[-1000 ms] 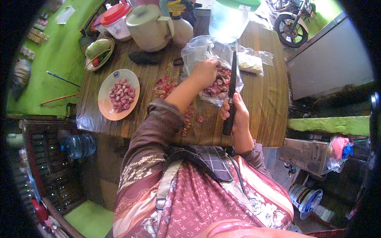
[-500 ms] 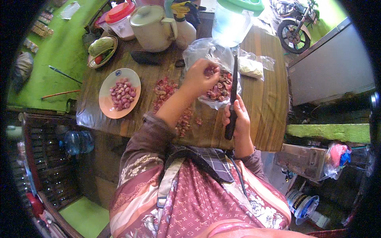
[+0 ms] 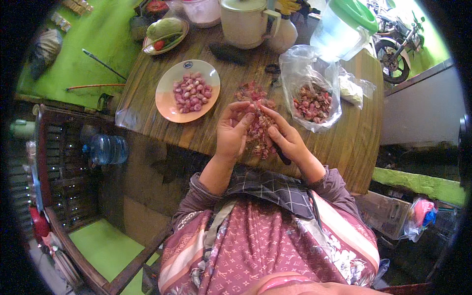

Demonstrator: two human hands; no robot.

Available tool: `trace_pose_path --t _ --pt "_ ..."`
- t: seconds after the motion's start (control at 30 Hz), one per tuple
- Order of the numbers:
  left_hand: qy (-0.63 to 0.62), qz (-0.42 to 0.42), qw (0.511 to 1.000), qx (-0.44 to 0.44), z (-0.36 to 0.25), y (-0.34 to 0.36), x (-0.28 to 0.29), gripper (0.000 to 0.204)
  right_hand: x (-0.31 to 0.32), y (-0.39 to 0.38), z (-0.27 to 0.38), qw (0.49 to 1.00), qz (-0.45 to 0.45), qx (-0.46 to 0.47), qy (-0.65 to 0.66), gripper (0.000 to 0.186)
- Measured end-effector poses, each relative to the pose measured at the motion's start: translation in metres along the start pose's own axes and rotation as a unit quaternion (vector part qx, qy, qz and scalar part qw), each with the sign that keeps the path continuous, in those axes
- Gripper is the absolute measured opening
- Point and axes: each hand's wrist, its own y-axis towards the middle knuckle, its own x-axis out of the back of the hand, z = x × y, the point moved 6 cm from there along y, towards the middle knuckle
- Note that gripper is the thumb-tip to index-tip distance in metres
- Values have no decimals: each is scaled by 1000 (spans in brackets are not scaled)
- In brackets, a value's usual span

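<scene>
Brown table (image 3: 339, 150) near a green wall (image 3: 98, 64) bears reddish peelings (image 3: 259, 132).

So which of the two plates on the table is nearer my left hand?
The larger white-and-orange plate, heaped with pinkish shallots; the smaller plate, farther away, holds a pale green vegetable and a red item.

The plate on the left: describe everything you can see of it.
The plate is cream toward its far side and peach-orange toward the near side, with a small dark emblem on its far rim. Its surface looks smooth; whether ceramic or plastic, I cannot tell. It lies flat on the wood-patterned table, left of the left hand, bearing a heap of pinkish-purple shallots. Neither hand touches it.
</scene>
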Motion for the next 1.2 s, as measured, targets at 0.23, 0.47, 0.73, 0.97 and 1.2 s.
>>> trace_pose_path --t 0.23,0.47,0.73,0.97,1.2 --pt "-36 -5 999 -15 -7 -4 19 24 -22 4 9 998 32 40 -37 59" --pt "58 3 998 -30 -9 -4 19 23 -21 1 20 997 21 43 -66 53" --pt "93 9 995 -17 -4 -10 7 20 -15 -9 12 997 0 10 -80 51" --pt "154 -4 987 -38 -4 -20 12 20 -19 -12 2 998 -29 25 -57 43" --pt "308 44 938 -153 -10 -29 8 24 -22 -1 -21 998 -46 -40 4 38"
